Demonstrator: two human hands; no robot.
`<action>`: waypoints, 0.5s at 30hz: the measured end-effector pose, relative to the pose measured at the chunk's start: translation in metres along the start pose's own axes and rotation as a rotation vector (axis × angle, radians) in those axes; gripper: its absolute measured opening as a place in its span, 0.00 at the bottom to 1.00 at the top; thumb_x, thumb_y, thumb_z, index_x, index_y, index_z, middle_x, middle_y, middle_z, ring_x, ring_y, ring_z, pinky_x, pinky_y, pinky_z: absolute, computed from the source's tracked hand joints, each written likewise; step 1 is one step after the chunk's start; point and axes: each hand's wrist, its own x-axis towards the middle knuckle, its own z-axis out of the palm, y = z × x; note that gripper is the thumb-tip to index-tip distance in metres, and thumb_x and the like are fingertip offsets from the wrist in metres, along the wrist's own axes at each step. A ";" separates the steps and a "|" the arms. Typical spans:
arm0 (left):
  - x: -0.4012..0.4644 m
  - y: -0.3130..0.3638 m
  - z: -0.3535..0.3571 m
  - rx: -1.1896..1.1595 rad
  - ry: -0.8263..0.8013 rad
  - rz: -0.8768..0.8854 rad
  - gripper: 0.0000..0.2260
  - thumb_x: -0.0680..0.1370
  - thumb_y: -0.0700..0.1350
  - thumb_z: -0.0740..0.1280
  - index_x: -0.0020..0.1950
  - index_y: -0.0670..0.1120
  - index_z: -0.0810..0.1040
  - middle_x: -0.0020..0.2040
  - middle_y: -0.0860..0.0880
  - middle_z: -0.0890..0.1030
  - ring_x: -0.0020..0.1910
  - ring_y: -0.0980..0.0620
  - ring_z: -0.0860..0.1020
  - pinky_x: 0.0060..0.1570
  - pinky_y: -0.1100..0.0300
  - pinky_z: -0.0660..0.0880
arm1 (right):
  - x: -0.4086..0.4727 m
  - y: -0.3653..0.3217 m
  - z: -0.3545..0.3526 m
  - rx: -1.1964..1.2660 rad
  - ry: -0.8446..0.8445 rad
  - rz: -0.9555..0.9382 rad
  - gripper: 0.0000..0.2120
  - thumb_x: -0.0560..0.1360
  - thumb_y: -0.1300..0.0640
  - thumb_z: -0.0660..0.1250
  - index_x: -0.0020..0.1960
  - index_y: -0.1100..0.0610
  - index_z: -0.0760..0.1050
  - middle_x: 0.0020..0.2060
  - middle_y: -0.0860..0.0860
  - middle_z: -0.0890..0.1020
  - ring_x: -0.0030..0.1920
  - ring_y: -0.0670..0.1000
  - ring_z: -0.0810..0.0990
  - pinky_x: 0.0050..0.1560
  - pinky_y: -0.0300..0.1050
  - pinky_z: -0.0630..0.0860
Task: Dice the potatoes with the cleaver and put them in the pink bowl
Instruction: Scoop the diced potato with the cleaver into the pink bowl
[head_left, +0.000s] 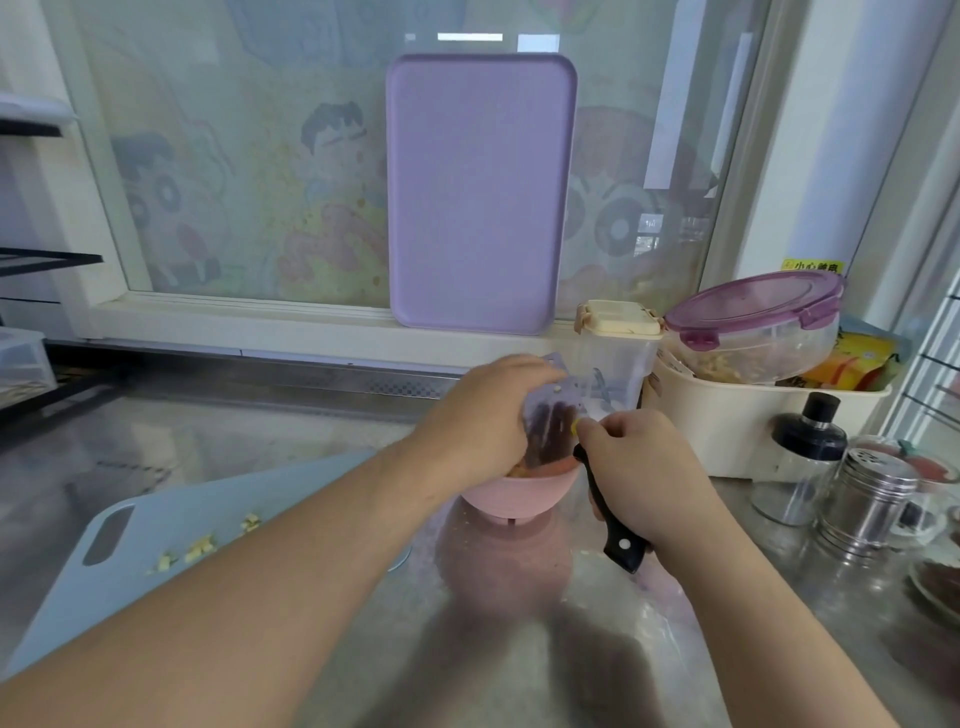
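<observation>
The person is holding the cleaver (553, 415) upright over the pink bowl (519, 493), blade tipped so its lower edge is dipping toward the bowl's mouth. By the look of it, this is how diced potato is being carried on the flat of the blade and slid off into the bowl. The right hand (641, 478) is closed around the black handle, its thumb and forefinger pinching up near the base of the blade, where a small yellow bit is showing. The left hand (480, 415) is lying flat against the far face of the blade, fingers pressed together, probably wiping the pieces down and off it.

The bowl is standing on the steel worktop (519, 665) just past the right-hand corner of the blue cutting board (156, 551), close enough for a short carry. A few potato dice (200, 548) are still lying on the board near its handle slot, so the transfer seems unfinished.

Much is hidden. The hands and blade are covering most of the bowl's opening, leaving only an orange-brown sliver of contents at its rim, so how full it is cannot be told. The blade is blurred and reflective; a pale speck is clinging to it, but what else is sticking there is unclear. The board's near edge is cut off behind the left forearm.
</observation>
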 end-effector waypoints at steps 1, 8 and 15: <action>-0.001 0.003 0.000 0.013 -0.075 0.033 0.30 0.75 0.27 0.64 0.73 0.50 0.77 0.73 0.53 0.76 0.70 0.53 0.74 0.71 0.56 0.71 | 0.000 0.000 0.000 0.000 -0.001 -0.007 0.20 0.81 0.52 0.61 0.41 0.68 0.73 0.34 0.66 0.81 0.28 0.54 0.73 0.35 0.48 0.74; -0.012 -0.012 0.002 0.120 -0.001 0.058 0.17 0.76 0.35 0.62 0.56 0.51 0.84 0.52 0.53 0.84 0.53 0.50 0.80 0.52 0.49 0.78 | 0.002 0.002 -0.001 -0.001 0.032 0.007 0.20 0.80 0.51 0.62 0.42 0.69 0.73 0.35 0.67 0.80 0.29 0.55 0.73 0.35 0.51 0.75; -0.020 -0.026 -0.001 -0.028 0.119 -0.164 0.07 0.77 0.39 0.72 0.46 0.52 0.85 0.39 0.58 0.85 0.41 0.58 0.83 0.47 0.53 0.82 | 0.003 0.004 0.001 0.037 0.035 0.059 0.21 0.80 0.50 0.62 0.47 0.71 0.75 0.29 0.58 0.73 0.30 0.54 0.71 0.35 0.49 0.72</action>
